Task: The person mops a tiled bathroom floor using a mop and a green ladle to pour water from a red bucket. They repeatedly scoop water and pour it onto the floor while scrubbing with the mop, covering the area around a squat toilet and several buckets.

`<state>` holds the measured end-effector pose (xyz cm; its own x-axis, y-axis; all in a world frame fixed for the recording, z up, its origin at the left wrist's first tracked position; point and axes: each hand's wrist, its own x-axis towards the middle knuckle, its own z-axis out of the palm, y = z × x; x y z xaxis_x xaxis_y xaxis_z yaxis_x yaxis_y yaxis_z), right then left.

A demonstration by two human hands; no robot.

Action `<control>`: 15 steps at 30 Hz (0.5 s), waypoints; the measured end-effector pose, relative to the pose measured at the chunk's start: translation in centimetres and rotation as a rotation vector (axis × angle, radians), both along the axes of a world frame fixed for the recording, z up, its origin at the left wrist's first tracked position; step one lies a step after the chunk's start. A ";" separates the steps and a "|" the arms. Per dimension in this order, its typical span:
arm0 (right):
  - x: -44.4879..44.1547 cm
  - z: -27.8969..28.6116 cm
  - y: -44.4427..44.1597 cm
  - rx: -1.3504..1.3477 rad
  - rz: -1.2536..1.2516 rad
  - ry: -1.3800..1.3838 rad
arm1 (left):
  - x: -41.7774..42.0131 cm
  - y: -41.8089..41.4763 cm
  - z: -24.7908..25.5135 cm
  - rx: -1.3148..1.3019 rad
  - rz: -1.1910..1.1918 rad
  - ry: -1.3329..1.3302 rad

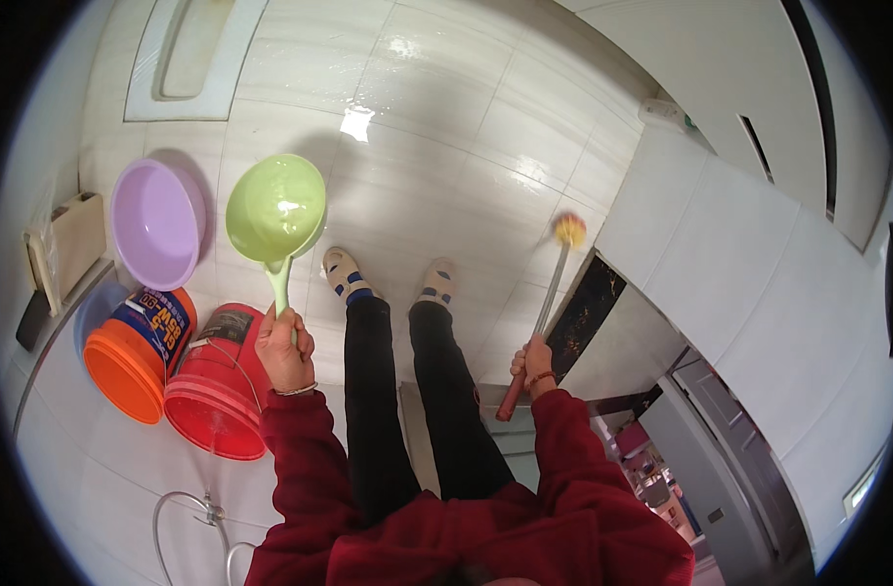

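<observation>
My left hand [285, 351] is closed round the handle of a light green plastic dipper [275, 209], which holds water. In my right hand [532, 364] is the reddish grip of a long-handled brush [552, 289]; its round yellow and red head is raised off to the right, over or near the tiled floor [431, 168]. A purple plastic basin [158, 223] stands left of the dipper. Below it are an orange bucket [124, 373] with a dark blue label and a red bucket [215, 417], into which water runs from a wall tap [212, 510].
A squat toilet pan [190, 58] is set in the floor at the upper left. The tiles have wet, shiny patches. A cream box-like object [76, 234] is by the left wall. White wall panels and a dark threshold strip [585, 319] lie to the right, with a doorway lower right.
</observation>
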<state>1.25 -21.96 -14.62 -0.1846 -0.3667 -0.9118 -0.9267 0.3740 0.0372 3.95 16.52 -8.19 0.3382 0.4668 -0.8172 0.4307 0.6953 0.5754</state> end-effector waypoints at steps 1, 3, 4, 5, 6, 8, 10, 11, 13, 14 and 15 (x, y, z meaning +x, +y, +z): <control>-1.8 -0.9 -0.7 0.030 -0.153 0.009 | 0.2 0.0 0.1 -0.006 -0.007 0.004; -4.4 -3.9 0.3 0.113 -0.198 -0.018 | 0.9 -0.1 0.2 -0.017 -0.022 -0.012; -5.2 -6.4 3.2 0.131 -0.209 -0.077 | 1.1 -0.3 0.5 -0.024 -0.038 -0.015; -4.7 -7.1 7.6 0.175 -0.170 -0.135 | 1.0 -0.2 0.6 -0.018 -0.046 -0.016; -3.2 -5.7 13.1 0.282 -0.092 -0.187 | 0.8 -0.1 0.6 -0.010 -0.047 -0.021; 0.4 -1.1 21.0 0.536 0.059 -0.233 | 0.6 0.5 0.9 -0.010 -0.052 -0.033; 4.0 3.4 23.9 0.732 0.037 -0.052 | 0.7 1.2 1.4 0.007 -0.047 -0.049; 4.2 4.5 24.4 0.776 0.085 -0.077 | 0.9 1.8 1.6 0.012 -0.065 -0.039; 4.0 5.1 21.1 0.690 -0.009 -0.076 | 1.2 2.2 2.6 0.046 -0.066 0.002; 3.8 4.6 18.7 0.593 -0.031 -0.102 | 1.1 2.4 2.9 0.061 -0.061 0.000; 2.2 2.9 15.8 0.443 -0.044 -0.174 | 1.2 2.7 2.9 0.066 -0.063 -0.007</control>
